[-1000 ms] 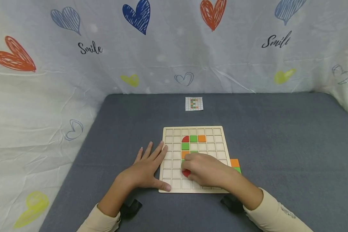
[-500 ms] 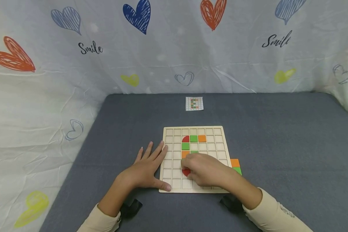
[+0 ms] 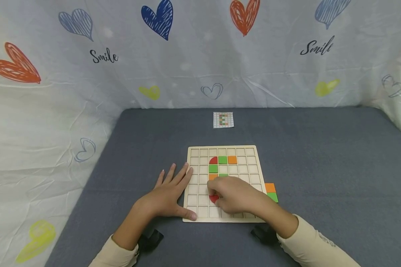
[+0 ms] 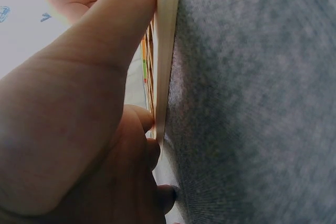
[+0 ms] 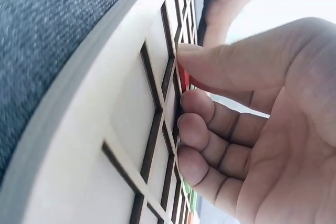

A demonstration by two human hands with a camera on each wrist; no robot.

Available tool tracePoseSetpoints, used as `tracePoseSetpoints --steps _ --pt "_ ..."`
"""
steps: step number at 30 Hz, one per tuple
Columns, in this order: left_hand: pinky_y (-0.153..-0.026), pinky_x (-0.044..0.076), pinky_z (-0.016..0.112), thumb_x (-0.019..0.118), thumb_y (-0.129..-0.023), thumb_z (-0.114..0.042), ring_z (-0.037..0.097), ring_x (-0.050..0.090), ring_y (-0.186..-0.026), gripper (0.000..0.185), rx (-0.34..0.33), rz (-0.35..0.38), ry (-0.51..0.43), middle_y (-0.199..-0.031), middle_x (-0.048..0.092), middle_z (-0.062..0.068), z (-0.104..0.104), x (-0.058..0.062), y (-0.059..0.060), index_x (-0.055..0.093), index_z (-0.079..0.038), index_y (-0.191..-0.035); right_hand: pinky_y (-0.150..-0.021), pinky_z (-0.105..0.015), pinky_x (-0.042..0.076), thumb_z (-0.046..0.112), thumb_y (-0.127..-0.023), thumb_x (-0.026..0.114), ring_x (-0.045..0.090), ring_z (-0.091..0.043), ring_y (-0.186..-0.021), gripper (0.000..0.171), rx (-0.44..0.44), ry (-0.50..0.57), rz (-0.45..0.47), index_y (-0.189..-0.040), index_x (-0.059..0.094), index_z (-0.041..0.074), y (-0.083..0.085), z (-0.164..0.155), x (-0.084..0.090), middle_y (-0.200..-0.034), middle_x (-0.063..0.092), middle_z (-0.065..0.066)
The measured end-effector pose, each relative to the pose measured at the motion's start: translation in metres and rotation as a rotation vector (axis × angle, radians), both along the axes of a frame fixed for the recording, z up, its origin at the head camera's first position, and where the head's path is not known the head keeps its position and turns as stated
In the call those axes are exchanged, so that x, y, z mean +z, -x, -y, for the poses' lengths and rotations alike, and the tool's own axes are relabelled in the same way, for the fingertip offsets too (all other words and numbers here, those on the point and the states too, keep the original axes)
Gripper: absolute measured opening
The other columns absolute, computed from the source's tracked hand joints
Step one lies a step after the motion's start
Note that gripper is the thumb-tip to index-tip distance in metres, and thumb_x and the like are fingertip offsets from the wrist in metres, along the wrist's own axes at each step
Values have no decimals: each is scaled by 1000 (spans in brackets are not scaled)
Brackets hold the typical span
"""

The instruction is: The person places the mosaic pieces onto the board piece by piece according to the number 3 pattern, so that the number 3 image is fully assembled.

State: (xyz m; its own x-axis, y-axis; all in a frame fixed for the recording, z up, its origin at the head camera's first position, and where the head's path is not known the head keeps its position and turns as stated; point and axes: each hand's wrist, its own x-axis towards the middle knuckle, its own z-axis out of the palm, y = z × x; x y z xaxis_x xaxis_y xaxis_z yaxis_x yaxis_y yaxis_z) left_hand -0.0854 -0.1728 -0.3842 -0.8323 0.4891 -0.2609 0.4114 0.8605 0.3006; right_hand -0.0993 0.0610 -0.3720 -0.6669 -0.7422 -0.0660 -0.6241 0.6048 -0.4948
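A pale wooden grid board (image 3: 198, 189) lies on the dark table. My left hand (image 3: 168, 196) has its fingers spread over the board's left edge, its thumb on the near left corner. With curled fingers, my right hand (image 3: 238, 196) leans over the lower middle. Its thumb and index finger pinch a red round-edged tile (image 3: 214, 199) at a grid cell, also partly seen in the right wrist view as a red piece (image 5: 184, 78). Above it in the grid are an orange tile (image 3: 212, 177), a green tile (image 3: 213, 168) and another red round-edged tile (image 3: 214, 160). The right hand hides several cells.
A green tile (image 3: 222, 160) and an orange tile (image 3: 232, 160) sit in the upper row. Right of the board lie a loose orange tile (image 3: 269, 187) and a green tile (image 3: 272, 197). A small printed pattern card (image 3: 223, 120) lies at the back.
My right index finger has shifted slightly left, covering the green sliver that showed above the red tile. The left hand stays on the board's edge.
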Motion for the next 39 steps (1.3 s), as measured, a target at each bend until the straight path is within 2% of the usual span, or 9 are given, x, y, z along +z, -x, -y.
tracePoseSetpoints --steps 3,5,9,12,14,20,25,31,39 --pt "-102 -2 55 54 -56 -81 31 -12 -133 120 -2 0 -3 -150 -9 -3 1 1 0 0 -22 -146 -53 -24 38 -4 -68 57 45 -7 -59 24 -14 12 23 -71 54 20 1 0 0 -66 48 11" --pt "-102 -2 56 54 -57 -80 31 -12 -133 120 -4 -2 -5 -150 -9 -3 1 1 0 0 -21 -146 -53 -24 38 -5 -68 56 44 -7 -59 25 -9 27 4 -70 53 19 0 0 -1 -65 46 11" --pt "-102 -2 55 52 -57 -82 31 -12 -133 119 -15 -4 5 -150 -10 -4 1 0 0 0 -22 -146 -56 -23 36 1 -76 59 41 -8 -60 19 35 39 -148 -70 54 18 -9 -4 -3 -64 41 11" --pt "-102 -2 55 51 -57 -82 30 -12 -134 119 -13 -6 6 -150 -10 -4 0 0 0 0 -22 -146 -61 -23 38 9 -83 60 42 -8 -65 8 72 49 -299 -80 61 17 -20 -11 -6 -70 44 11" --pt "-102 -2 55 52 -57 -81 30 -12 -134 119 -8 -6 2 -150 -9 -4 0 0 0 1 -22 -146 -64 -23 39 11 -85 58 42 -8 -68 8 87 71 -361 -83 63 17 -26 -16 -7 -74 45 11" --pt "-102 -3 54 54 -55 -82 29 -12 -134 120 9 4 -2 -150 -10 -5 0 1 0 1 -24 -146 -74 -22 39 6 -80 57 44 -7 -82 14 121 154 -384 -85 64 18 -36 -42 -5 -89 51 10" --pt "-102 -3 54 54 -54 -82 29 -12 -134 121 13 6 -2 -150 -9 -5 0 2 0 1 -23 -146 -69 -23 41 6 -76 63 45 -6 -80 18 13 164 -430 -87 65 20 -36 -71 -1 -88 49 11" --pt "-102 -3 54 53 -55 -82 29 -13 -134 120 10 14 1 -150 -10 -5 -1 2 1 0 -23 -146 -65 -24 43 8 -72 70 46 -4 -80 20 -144 55 -437 -88 66 18 -39 -106 -1 -87 51 12" --pt "-102 -3 54 54 -55 -82 29 -13 -134 121 11 17 -7 -150 -9 -4 -1 2 1 1 -23 -146 -66 -25 45 7 -69 73 49 -2 -81 24 -217 42 -394 -87 66 21 -43 -128 -8 -89 53 14"
